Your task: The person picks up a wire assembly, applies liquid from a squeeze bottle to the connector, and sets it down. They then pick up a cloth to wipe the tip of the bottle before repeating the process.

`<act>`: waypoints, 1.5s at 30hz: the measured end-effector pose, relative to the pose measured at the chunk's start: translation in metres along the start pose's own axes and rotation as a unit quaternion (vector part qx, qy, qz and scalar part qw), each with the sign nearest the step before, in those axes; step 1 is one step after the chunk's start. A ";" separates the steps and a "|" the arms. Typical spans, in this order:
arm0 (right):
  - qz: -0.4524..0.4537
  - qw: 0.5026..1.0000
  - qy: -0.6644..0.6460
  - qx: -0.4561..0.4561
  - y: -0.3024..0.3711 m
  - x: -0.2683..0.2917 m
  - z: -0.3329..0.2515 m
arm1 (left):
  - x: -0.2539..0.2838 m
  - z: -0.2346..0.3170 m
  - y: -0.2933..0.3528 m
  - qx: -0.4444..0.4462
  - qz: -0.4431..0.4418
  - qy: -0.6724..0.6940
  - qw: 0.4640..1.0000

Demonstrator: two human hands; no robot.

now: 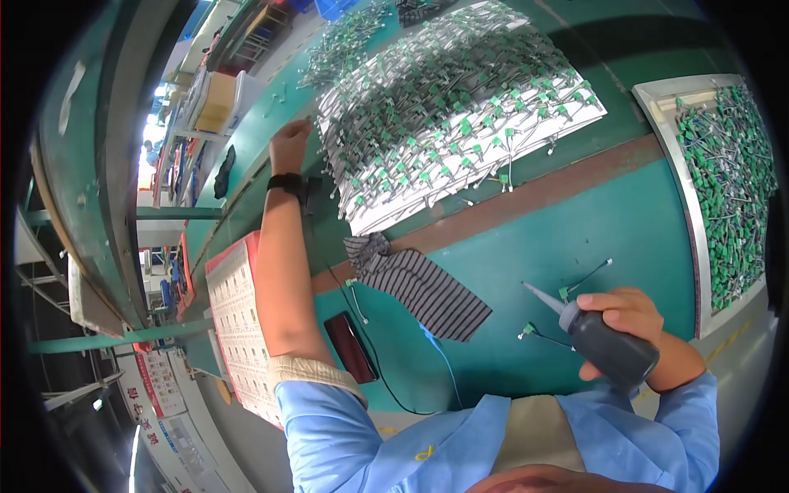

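Observation:
My right hand (633, 312) is wrapped round a dark squeeze bottle (612, 349), its long pale nozzle pointing up and left over the green tabletop. Close to the nozzle lie two small green connectors with short leads, one (565, 292) above the bottle and one (528, 329) left of it. My left hand (289, 146), a black band on its wrist, reaches out to the left edge of a white board (386, 215). Its fingers are drawn together; whatever may be between them is too small to make out. Rows of green connectors with grey leads (444, 123) cover the board.
A striped cloth (431, 287) and a dark phone (351, 347) lie on the green table (501, 255). A pale-framed tray (699, 271) of green connectors stands at right. More connectors (349, 41) are heaped at the back. A red-edged printed sheet (238, 320) is left of my arm.

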State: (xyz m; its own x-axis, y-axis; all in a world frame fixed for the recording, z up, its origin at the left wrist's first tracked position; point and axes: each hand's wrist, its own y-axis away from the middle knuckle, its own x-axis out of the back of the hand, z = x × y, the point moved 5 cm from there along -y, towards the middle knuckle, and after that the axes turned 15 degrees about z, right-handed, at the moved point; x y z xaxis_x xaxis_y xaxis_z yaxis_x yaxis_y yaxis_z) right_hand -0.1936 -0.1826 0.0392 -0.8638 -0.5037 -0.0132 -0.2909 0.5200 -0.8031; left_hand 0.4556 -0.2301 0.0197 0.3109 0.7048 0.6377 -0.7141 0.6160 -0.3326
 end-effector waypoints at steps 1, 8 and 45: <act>0.005 1.000 0.003 -0.010 0.001 0.001 0.001 | -0.009 -0.010 -0.010 -0.003 -0.001 -0.001 1.000; 0.010 0.999 0.017 -0.050 0.002 0.007 0.007 | -0.054 -0.059 -0.039 -0.018 0.005 -0.008 1.000; -0.020 0.940 -0.221 -0.260 0.017 -0.041 0.002 | -0.022 0.232 0.460 -0.047 -0.150 0.427 0.890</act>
State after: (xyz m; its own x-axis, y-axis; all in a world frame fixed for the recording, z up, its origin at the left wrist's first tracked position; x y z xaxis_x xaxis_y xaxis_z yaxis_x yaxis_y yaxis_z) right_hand -0.1624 -0.1545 0.0247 -0.6253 -0.7081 -0.3279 -0.5808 0.7030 -0.4105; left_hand -0.0251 -0.0439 0.0135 0.8717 0.4884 -0.0405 -0.4745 0.8205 -0.3188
